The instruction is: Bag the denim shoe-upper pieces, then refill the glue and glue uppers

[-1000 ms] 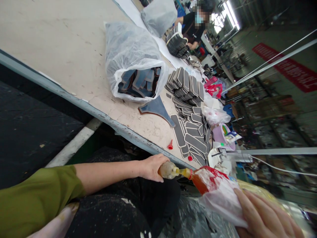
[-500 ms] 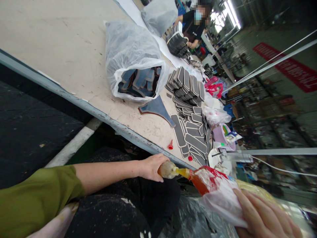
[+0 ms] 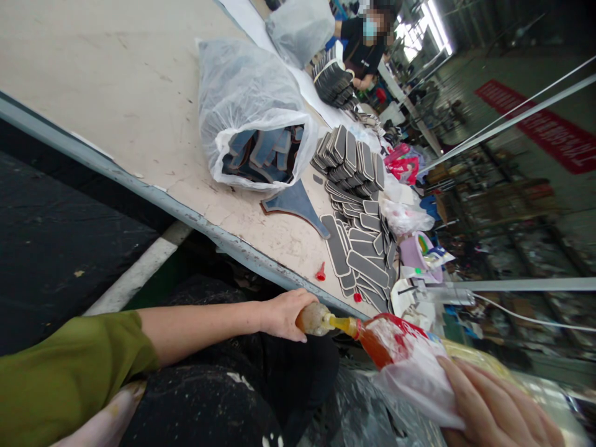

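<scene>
My left hand [image 3: 285, 315] is wrapped around a small glue-smeared squeeze bottle [image 3: 313, 319] with a cloudy top. My right hand [image 3: 500, 403], at the lower right, grips a large plastic bottle [image 3: 375, 344] of amber liquid, tilted with its neck toward the small one. A red label and crumpled white plastic cover part of the large bottle. Yellow liquid [image 3: 343, 324] shows between the two mouths, which meet end to end. A red nozzle cap [image 3: 321, 271] and a small red cap [image 3: 357, 297] lie on the table close by.
On the table [image 3: 153, 118] stands a plastic bag [image 3: 254, 81] of blue-grey cut pieces, with one loose piece [image 3: 295, 205] before it. Stacked and scattered grey strips [image 3: 367, 267] lie to its right, near a purple basket [image 3: 414, 254]. A masked co-worker [image 3: 365, 46] stands at the far end.
Both my hands and the two bottles stay almost in place. At the far end, the co-worker's arm and head have shifted slightly.
</scene>
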Motion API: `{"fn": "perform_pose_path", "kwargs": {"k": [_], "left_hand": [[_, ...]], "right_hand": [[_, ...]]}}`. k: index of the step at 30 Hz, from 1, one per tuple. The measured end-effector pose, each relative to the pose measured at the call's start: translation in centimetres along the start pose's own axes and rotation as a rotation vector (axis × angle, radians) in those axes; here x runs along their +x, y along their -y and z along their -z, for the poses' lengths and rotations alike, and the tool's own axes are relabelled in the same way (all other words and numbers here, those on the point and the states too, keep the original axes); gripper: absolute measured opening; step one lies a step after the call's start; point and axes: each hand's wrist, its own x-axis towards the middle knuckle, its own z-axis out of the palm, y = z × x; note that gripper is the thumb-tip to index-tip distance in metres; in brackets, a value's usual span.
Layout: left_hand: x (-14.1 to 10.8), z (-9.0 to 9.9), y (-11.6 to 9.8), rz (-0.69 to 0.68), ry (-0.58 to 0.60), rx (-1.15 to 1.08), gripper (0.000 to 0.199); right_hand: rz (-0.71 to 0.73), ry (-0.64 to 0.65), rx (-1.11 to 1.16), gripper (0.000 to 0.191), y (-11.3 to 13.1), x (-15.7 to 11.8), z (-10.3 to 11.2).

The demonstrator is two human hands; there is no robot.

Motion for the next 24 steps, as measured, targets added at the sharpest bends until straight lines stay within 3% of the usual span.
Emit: {"fn": "perform_pose_path", "kwargs": {"k": [5,24], "left_hand": [[-0.1,0.0,0.0,-0.016,0.008,0.009,0.076],[-0.2,0.0,-0.6,-0.026,0.018,-0.004,0.072]], "right_hand": [[0.052,0.024,-0.010,0.057,0.1,0.0,0.1],[-0.032,0.003,0.009,0.050,1.0,-1.4,-0.4]]}}
